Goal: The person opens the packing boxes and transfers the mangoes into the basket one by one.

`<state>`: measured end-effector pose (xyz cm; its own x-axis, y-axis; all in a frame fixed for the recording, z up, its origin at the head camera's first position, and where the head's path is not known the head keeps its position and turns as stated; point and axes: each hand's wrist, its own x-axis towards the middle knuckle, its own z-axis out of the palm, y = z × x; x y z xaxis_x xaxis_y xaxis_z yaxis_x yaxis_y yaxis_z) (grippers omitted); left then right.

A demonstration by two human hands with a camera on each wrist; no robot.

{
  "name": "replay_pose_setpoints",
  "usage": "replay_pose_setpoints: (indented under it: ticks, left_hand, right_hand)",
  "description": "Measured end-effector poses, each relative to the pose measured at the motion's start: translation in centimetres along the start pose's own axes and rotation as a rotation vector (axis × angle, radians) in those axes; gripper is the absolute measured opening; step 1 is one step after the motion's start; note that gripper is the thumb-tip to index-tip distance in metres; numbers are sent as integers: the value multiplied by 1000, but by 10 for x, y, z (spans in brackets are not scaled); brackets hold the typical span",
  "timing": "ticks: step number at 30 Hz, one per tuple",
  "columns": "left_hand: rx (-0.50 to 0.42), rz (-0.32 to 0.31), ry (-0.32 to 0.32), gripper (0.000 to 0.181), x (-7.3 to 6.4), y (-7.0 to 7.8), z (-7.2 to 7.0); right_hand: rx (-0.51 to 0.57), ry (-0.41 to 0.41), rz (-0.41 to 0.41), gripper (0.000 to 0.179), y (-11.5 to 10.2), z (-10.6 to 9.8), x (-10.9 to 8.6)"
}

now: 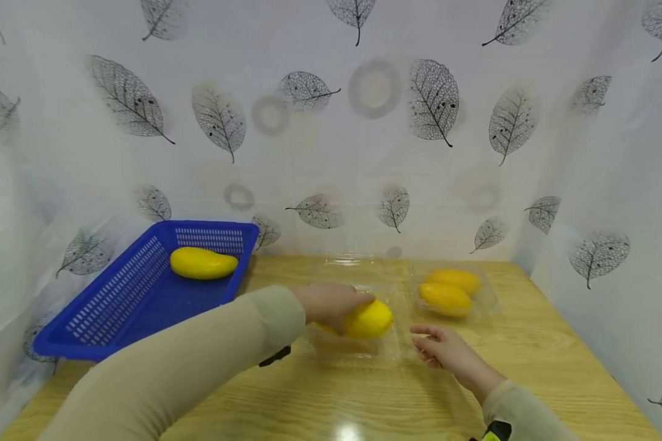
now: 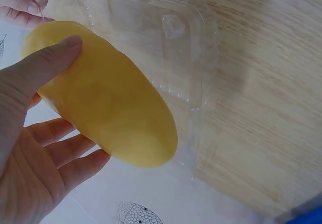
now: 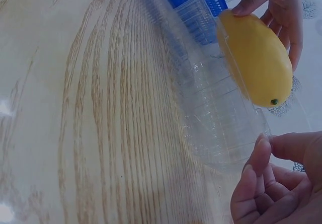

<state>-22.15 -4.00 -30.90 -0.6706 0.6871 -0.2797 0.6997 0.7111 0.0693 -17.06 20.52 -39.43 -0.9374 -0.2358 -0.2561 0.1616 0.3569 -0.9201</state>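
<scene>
My left hand [image 1: 336, 305] grips a yellow mango [image 2: 110, 98], thumb on one side and fingers on the other. The mango is over an open clear plastic clamshell box [image 1: 358, 352] on the table. A small dark green stem spot shows on its end in the right wrist view. At the box's right edge, my right hand [image 3: 282, 178] pinches the thin plastic rim between thumb and forefinger, the other fingers curled in. In the left wrist view the right fingers [image 2: 17, 5] appear at the box's far corner.
On the left stands a blue plastic basket [image 1: 99, 352] with one yellow mango [image 1: 203, 263] inside. A second clear box [image 1: 488, 300], holding two mangoes [image 1: 445, 298], sits at the back right of the wooden table [image 1: 287, 398]. Behind hangs a white leaf-print curtain [image 1: 320, 159].
</scene>
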Motion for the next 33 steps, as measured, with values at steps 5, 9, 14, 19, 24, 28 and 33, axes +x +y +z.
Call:
replay_pose_setpoints:
  ticks: [5,9,14,19,24,28,33]
  left_hand:
    - [-16,4,2,80,-8,-4,-6]
    - [-19,10,9,80,-14,-6,-10]
    - [-8,16,26,80,-19,-10,-11]
    - [-10,28,28,81,-24,-13,-12]
    - [-32,9,8,83,-29,-17,-13]
    - [-33,9,17,83,-33,-21,-16]
    - [-40,16,30,81,-41,-26,-20]
  right_hand:
    - [-2,-3,-7,50,1,-1,1]
    - [-1,7,-16,49,1,-1,0]
    - [7,4,-18,49,1,0,0]
    - [8,2,-18,49,1,-1,0]
    - [0,2,-15,48,1,0,0]
    - [-7,6,-6,48,0,0,0]
    - [-5,2,-1,49,0,0,1]
